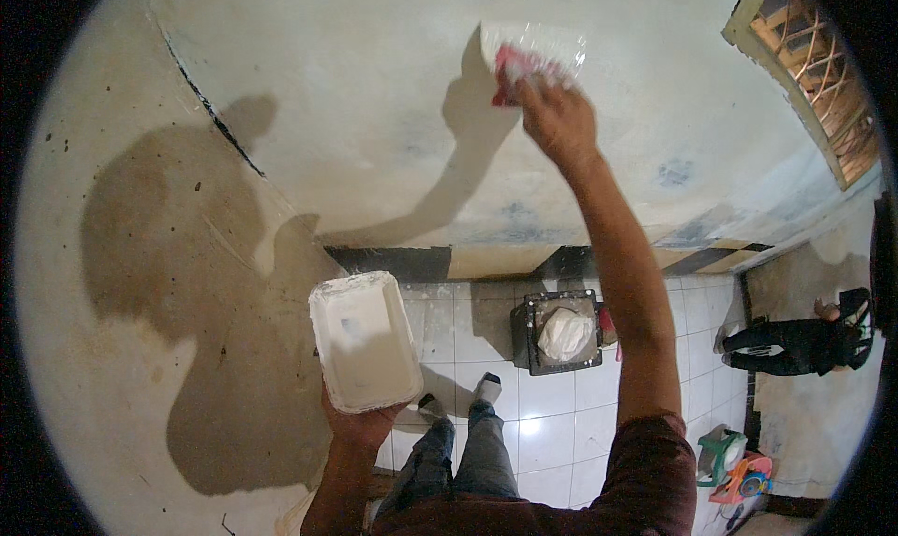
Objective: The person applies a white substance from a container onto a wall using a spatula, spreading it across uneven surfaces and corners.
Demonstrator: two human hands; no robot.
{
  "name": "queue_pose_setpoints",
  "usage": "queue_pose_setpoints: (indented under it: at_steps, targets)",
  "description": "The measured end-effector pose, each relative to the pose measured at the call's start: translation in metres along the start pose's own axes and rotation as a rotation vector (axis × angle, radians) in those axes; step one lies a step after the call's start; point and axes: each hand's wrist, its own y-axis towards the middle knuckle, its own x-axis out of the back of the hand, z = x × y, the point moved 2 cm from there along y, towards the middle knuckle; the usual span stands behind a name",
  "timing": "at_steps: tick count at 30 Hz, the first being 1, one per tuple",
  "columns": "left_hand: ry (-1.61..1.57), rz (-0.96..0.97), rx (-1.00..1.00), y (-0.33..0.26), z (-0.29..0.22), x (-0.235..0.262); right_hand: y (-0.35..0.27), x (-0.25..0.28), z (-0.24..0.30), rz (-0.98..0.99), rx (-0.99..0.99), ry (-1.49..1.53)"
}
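Observation:
My left hand point(360, 424) is closed around the lower end of a rectangular white tray point(409, 349). Pale paint-like material coats its inside and is crusted on its rim. Up at the wall point(374, 68), my right hand point(559, 115) grips a red and pink thing point(505, 73) smeared with white. It could be a sponge or a folded cloth; its exact kind is unclear. Just above it, a glossy white patch point(538, 38) shows on the wall.
A dark crate point(524, 344) with a white bag point(566, 335) stands on the tiled floor point(543, 442). Another person point(795, 344) is at the right. Green and orange items point(739, 466) lie at lower right. A lattice window point(814, 78) is at upper right.

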Motion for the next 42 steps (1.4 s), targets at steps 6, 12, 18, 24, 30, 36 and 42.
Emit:
queue_pose_setpoints:
  at_steps: [6,12,18,24,30,36,42]
  targets:
    - [0.095,-0.144,-0.020,0.003,0.003,0.002,-0.154,-0.066,0.074,0.343,0.079,0.234]
    - [0.017,-0.128,-0.033,0.002,-0.006,0.015,-0.174,-0.026,0.096,0.201,-0.123,0.429]
    - [0.072,-0.167,-0.061,-0.001,-0.002,0.016,-0.202,0.003,0.015,-0.198,-1.151,0.152]
    - [0.378,-0.080,-0.221,-0.002,0.006,0.010,-0.159,-0.061,0.056,-0.103,-1.216,0.191]
    - [0.064,-0.161,-0.079,-0.004,-0.002,0.011,-0.113,-0.056,0.173,0.350,-0.997,0.635]
    - [0.022,0.083,-0.067,-0.004,0.002,0.011,-0.174,-0.003,0.061,-0.088,-1.073,0.375]
    - [-0.023,-0.015,0.004,-0.009,0.000,0.006,-0.145,0.032,-0.048,-0.622,-1.171,0.571]
